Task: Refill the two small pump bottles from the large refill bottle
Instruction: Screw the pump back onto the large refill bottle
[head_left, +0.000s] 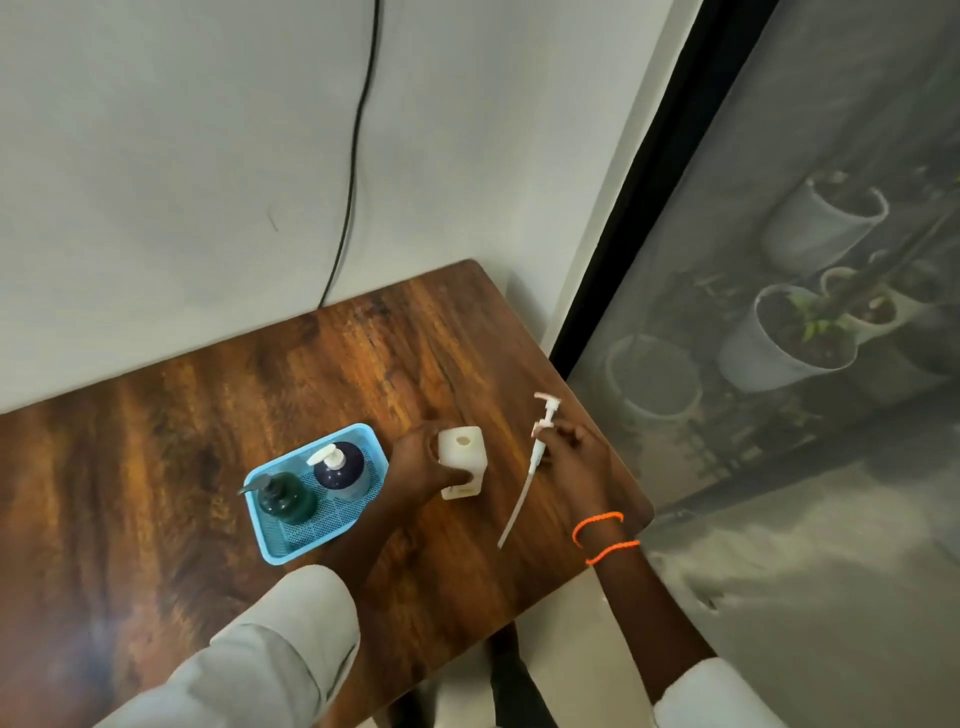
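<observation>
1. One white bottle (463, 461), uncapped, upright on table (208, 405); left hand (423, 465) grips it.
2. One pump (535, 457) with its long tube, removed, pinched by right hand (574, 457) right of the bottle.
3. Two small pump bottles in one blue tray (270, 551): green bottle (285, 499), dark blue bottle (340, 467).
4. Two orange bands (602, 535) on right wrist.

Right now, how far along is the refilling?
Early. Done: the pump is out of the white refill bottle, whose neck stands open. In hand: the left hand grips that bottle and the right hand holds the pump. Left: both small bottles, green and dark blue, sit capped in the blue tray, not yet opened or filled.
</observation>
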